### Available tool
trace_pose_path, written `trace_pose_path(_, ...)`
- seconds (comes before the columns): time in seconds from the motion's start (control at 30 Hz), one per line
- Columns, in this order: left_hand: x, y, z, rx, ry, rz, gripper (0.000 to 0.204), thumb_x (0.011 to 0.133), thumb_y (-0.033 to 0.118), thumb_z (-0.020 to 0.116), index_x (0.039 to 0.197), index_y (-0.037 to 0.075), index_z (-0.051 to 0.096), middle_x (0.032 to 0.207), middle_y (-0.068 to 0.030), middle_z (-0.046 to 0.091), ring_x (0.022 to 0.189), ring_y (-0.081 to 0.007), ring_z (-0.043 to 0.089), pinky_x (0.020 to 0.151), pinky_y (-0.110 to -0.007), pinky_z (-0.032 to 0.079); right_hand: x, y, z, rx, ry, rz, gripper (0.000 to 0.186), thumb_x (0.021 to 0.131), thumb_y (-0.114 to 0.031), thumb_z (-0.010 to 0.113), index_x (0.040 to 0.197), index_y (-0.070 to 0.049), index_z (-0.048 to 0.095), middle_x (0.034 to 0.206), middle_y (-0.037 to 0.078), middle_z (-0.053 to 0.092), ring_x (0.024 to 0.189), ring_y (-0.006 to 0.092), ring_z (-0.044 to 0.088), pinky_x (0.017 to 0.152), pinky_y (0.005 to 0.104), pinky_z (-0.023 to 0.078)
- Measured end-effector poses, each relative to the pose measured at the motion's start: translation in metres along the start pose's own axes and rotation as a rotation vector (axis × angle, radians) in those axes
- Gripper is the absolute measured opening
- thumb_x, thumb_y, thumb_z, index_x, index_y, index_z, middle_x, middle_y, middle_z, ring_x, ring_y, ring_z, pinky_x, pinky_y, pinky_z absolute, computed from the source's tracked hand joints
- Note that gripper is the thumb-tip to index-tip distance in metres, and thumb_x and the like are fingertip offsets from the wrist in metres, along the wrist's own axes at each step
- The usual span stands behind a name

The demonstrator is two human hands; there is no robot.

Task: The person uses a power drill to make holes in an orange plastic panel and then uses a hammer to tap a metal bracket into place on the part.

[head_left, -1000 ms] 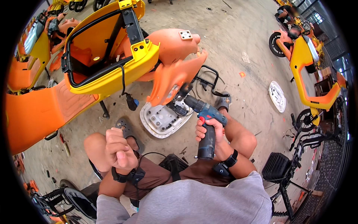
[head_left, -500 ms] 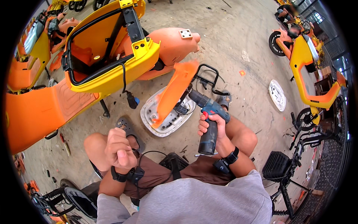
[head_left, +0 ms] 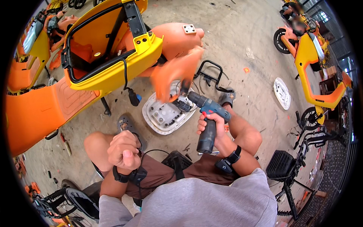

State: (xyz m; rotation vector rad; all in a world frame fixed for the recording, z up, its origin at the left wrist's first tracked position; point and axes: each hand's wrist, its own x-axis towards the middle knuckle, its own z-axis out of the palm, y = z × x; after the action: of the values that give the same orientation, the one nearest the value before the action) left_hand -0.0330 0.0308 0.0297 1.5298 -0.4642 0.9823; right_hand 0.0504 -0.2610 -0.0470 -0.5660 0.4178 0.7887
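Observation:
My right hand (head_left: 214, 130) grips a blue and black cordless drill (head_left: 207, 138) by its handle, over my knee. The drill points away toward an orange plastic panel (head_left: 170, 73), blurred by motion. A dark part shows between chuck and panel; I cannot tell how they join. My left hand (head_left: 124, 150) is a fist above my other knee, and what it holds, if anything, is hidden. Below the panel lies a white tray-like cover (head_left: 152, 122) with several small dark screws and fittings in it.
A yellow and orange scooter body (head_left: 113, 85) with an open frame stands at left. A black tubular rack (head_left: 211, 70) lies beyond the drill. Another white cover (head_left: 281, 94) and a yellow scooter (head_left: 300, 66) are at right. A black bike with a basket (head_left: 280, 165) stands near right.
The orange panel has swung up and left, away from the white cover, and turned. The drill has shifted slightly left and nearer. My left fist has barely moved.

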Motion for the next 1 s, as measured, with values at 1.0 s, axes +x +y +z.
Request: trace_pose_path(1.0,-0.018,0.001,-0.033,-0.002,0.070,-0.048,0.030,0.092,0.015,0.049,0.066,0.001,0.048,0.056,-0.0064,0.048,0.047,-0.0164,0.041,0.043,-0.029,0.033,0.014,-0.007,-0.004,-0.044,0.165,-0.151,0.019,0.080,-0.024,0.055,0.087,-0.006,0.055,0.071,0.006,0.058,0.065,0.0227,0.060,0.067,0.0415,0.053)
